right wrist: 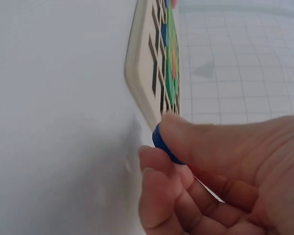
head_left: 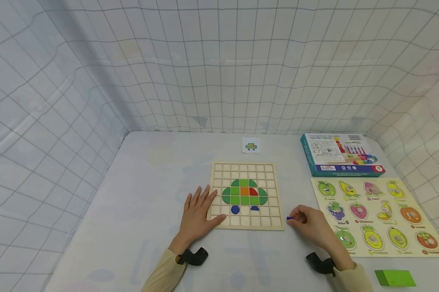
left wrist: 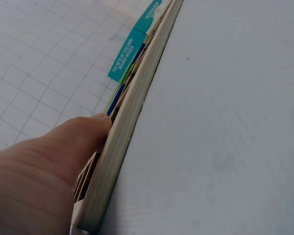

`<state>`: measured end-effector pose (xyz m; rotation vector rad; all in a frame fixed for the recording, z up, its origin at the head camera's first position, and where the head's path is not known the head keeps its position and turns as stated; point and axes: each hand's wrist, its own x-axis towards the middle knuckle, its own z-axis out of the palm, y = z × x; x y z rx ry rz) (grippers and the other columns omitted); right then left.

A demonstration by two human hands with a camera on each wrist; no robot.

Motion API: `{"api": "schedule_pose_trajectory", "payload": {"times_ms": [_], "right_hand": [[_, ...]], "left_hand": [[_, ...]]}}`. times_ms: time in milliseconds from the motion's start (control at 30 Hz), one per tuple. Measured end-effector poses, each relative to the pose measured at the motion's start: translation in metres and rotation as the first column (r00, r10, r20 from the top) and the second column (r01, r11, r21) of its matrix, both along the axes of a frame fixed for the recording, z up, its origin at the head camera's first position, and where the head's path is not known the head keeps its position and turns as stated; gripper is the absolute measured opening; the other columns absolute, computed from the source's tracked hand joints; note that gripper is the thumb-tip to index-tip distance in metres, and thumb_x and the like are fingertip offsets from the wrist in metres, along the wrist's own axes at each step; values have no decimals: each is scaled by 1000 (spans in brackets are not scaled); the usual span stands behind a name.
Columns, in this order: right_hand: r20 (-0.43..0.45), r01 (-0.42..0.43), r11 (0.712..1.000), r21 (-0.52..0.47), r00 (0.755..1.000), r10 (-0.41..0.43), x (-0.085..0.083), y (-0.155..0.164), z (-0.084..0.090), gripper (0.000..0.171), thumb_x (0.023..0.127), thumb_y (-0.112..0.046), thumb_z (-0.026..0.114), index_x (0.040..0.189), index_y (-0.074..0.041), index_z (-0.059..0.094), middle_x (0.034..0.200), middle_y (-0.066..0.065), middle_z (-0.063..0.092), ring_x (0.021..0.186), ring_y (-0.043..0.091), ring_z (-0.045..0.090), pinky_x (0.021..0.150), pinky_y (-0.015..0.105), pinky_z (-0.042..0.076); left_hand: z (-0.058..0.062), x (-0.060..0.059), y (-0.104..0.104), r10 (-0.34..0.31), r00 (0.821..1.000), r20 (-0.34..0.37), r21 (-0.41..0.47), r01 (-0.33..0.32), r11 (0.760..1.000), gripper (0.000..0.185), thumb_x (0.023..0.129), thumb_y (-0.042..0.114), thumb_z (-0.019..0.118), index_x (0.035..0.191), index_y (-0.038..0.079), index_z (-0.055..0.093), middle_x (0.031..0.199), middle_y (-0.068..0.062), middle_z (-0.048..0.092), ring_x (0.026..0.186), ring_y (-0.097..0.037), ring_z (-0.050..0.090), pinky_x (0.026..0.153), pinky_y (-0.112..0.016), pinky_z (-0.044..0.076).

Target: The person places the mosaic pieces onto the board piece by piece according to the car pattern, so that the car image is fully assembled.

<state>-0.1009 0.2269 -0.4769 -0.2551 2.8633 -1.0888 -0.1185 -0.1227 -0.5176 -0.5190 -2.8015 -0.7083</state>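
Note:
A wooden grid board (head_left: 279, 221) lies on the white table, with green, orange, red and blue tiles forming a car shape in its cells. Among them are a full blue circle (head_left: 235, 209) and a blue half-circle tile (head_left: 254, 208) below the green rows. My left hand (head_left: 196, 219) rests with fingers spread on the board's left side, its thumb (left wrist: 90, 129) on the near edge. Just off the board's lower right corner, my right hand (head_left: 310, 227) pinches a small blue tile (right wrist: 161, 144) between thumb and fingers. The tile's curved edge shows; the rest is covered.
Behind the board lies a small pattern card (head_left: 251, 145) with a similar car picture. To the right are a teal box (head_left: 343, 156) and a fruit puzzle board (head_left: 354, 219). A green block (head_left: 395, 278) sits at the near right. Grid-patterned cloth walls (head_left: 241, 81) surround the table.

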Motion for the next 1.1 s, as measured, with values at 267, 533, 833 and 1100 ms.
{"api": "schedule_pose_trajectory", "payload": {"times_ms": [267, 533, 833, 1100], "right_hand": [[-53, -19, 994, -105, 999, 13, -8, -22, 7, 9, 81, -2, 74, 86, -10, 71, 77, -5, 63, 63, 10, 52, 56, 23, 45], [59, -33, 989, -142, 997, 41, -17, -47, 8, 5, 80, -8, 76, 83, -11, 73, 63, -4, 55, 56, 13, 46, 47, 23, 37], [24, -85, 993, -76, 996, 87, -23, -66, 4, 7, 79, -14, 78, 79, -19, 73, 66, -11, 55, 53, 10, 44, 46, 25, 35], [-1, -116, 991, -70, 993, 116, -28, -73, 2, 7, 79, -15, 78, 78, -18, 72, 65, -12, 55, 50, 9, 43, 45, 24, 34]], "left_hand": [[0, -1, 0, 2, 1000, 23, -2, -2, 1000, 78, 83, 58, 61, 146, 17, 41, 152, -9, 29, 142, -30, 15, 110, -51, 7], [1, 0, 0, 2, 1000, 29, -5, -2, 1000, 78, 83, 57, 62, 146, 16, 41, 152, -9, 29, 141, -31, 15, 110, -52, 7], [3, 1, 0, 6, 999, 44, -7, -6, 1000, 78, 83, 57, 61, 146, 16, 41, 153, -9, 28, 142, -30, 13, 110, -51, 5], [3, 1, 1, 9, 999, 38, -4, -9, 1000, 77, 83, 57, 62, 145, 16, 42, 152, -9, 30, 141, -32, 15, 110, -53, 7]]}}
